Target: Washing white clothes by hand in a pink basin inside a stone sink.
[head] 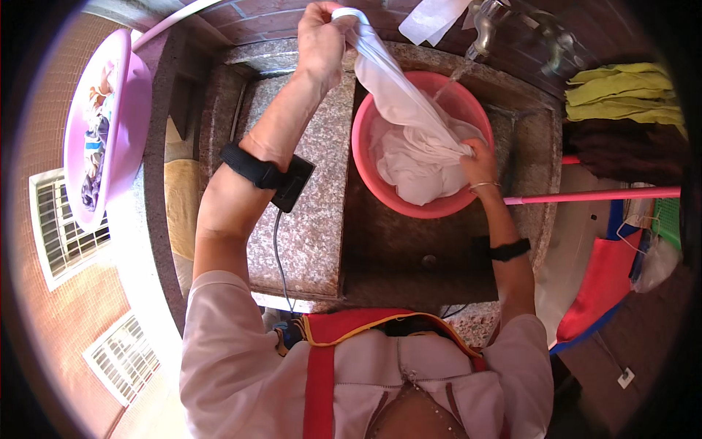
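Observation:
A white wet cloth (395,101) stretches up out of a pink plastic basin (363,159). High at the upper middle, my left hand (322,41) grips one end of it. My right hand (480,164) holds a bunched part of the same cloth at the basin's right rim. More of the white fabric lies heaped in the basin, and any water beneath it is hidden. From a metal tap (485,33), a stream of water runs down into the basin. The basin stands in the deep part of a stone sink (395,258).
A speckled stone washboard slab (307,230) lies left of the basin. Further left, a pink-purple basin (129,126) holds assorted laundry. Yellow-green cloths (620,93) hang at right, above a pink pole (598,195). A second tap (554,44) is on the brick wall.

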Tool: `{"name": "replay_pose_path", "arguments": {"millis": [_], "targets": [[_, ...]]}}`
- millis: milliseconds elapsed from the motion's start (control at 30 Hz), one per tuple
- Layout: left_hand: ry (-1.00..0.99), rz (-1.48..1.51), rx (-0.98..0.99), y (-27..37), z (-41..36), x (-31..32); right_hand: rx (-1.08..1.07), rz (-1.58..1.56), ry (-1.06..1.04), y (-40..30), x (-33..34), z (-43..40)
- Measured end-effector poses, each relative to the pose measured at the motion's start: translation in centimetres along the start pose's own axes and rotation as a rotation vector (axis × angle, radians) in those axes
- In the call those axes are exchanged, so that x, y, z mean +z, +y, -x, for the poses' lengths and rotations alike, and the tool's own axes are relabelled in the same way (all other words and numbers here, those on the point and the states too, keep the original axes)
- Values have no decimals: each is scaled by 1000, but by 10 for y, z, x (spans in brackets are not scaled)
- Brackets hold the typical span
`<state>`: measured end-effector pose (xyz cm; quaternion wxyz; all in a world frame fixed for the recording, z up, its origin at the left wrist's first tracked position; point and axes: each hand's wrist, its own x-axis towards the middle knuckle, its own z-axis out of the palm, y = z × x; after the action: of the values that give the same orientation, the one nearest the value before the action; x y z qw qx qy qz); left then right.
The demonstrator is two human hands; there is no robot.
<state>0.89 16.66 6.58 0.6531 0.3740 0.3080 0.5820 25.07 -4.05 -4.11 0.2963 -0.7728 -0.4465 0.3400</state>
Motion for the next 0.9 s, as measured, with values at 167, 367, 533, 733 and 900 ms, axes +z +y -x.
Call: {"name": "replay_pose_path", "arguments": {"millis": [167, 367, 533, 733, 900], "targets": [[64, -210, 1, -5, 4, -7, -54, -32, -54, -22, -41, 30], [388, -79, 40, -9, 0, -44, 199, -503, 47, -30, -63, 69], [296, -228, 2, -22, 15, -58, 21, -1298, -52, -30, -59, 93], [-429, -698, 36, -47, 75, -24, -135, -1057, -189, -63, -56, 94], [-920, -809, 32, -82, 142, 9, -95, -1088, -149, -96, -53, 84]]}}
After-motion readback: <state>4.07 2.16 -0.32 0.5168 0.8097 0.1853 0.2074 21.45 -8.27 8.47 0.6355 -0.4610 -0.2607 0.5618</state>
